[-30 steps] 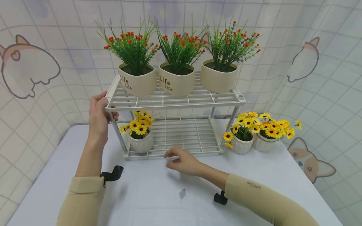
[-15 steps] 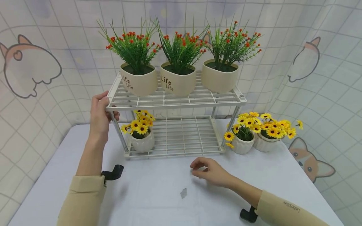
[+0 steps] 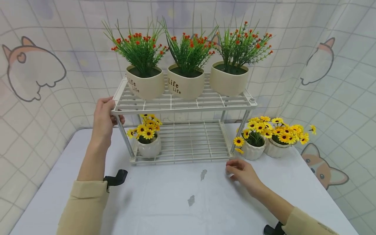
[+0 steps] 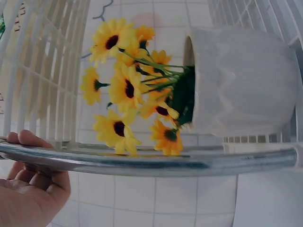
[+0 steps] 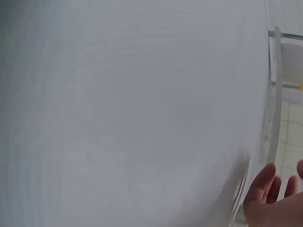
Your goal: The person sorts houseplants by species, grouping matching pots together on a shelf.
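My left hand (image 3: 102,121) grips the front left corner of a white two-tier wire rack (image 3: 184,109), its fingers curled by the metal post. On the lower tier's left side stands a white pot of yellow daisies (image 3: 149,147), large in the left wrist view behind the rack's post (image 4: 189,164). My right hand (image 3: 245,176) hovers low over the table at the rack's right front foot, fingers loosely bent and holding nothing. Two more potted yellow daisies, a nearer one (image 3: 254,150) and a farther one (image 3: 276,149), stand on the table right of the rack.
Along the upper tier stand three cream pots with red-flowered plants: left (image 3: 146,84), middle (image 3: 186,84) and right (image 3: 229,81). White cloth covers the table (image 3: 164,195), with small grey patches (image 3: 191,200). A tiled-pattern curtain (image 3: 70,65) hangs behind and at both sides.
My right hand has moved right, from before the lower tier's middle to near its right front corner. A second grey patch on the table now shows. My left hand keeps its grip.
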### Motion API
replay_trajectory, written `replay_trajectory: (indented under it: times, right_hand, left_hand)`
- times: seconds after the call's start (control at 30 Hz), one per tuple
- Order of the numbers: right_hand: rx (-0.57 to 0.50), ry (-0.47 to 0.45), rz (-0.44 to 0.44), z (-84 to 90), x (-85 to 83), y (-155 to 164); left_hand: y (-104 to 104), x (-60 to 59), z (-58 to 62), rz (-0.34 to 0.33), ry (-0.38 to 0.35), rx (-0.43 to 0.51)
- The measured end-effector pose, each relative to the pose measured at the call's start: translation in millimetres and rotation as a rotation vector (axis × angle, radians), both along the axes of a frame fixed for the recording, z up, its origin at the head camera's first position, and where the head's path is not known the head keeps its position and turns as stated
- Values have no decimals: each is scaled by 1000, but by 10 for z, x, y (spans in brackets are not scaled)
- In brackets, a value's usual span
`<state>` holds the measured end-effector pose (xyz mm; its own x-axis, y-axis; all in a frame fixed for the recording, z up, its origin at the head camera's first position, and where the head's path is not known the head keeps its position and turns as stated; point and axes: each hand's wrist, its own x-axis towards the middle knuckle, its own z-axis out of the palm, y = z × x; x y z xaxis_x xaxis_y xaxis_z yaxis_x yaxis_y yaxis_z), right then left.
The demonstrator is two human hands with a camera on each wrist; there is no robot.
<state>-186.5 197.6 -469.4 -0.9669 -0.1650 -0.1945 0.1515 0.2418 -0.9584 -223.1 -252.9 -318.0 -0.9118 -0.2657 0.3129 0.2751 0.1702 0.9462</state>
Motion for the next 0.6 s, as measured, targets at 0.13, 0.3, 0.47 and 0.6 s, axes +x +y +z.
replay_trajectory:
  times: [0.13, 0.3, 0.47, 0.6]
  right_hand:
    - [-7, -40, -126, 37, -56, 86]
    - [-29, -59, -285, 54, -105, 141]
    - [-53, -32, -410, 63, -134, 145]
    - [-37, -4, -481, 42, -138, 141]
  left_hand:
    - [6, 6, 12, -10, -35, 11]
    - [-16, 13, 16, -21, -43, 1]
    - [-29, 1, 33, -21, -62, -3]
    - [-25, 5, 38, -15, -81, -23]
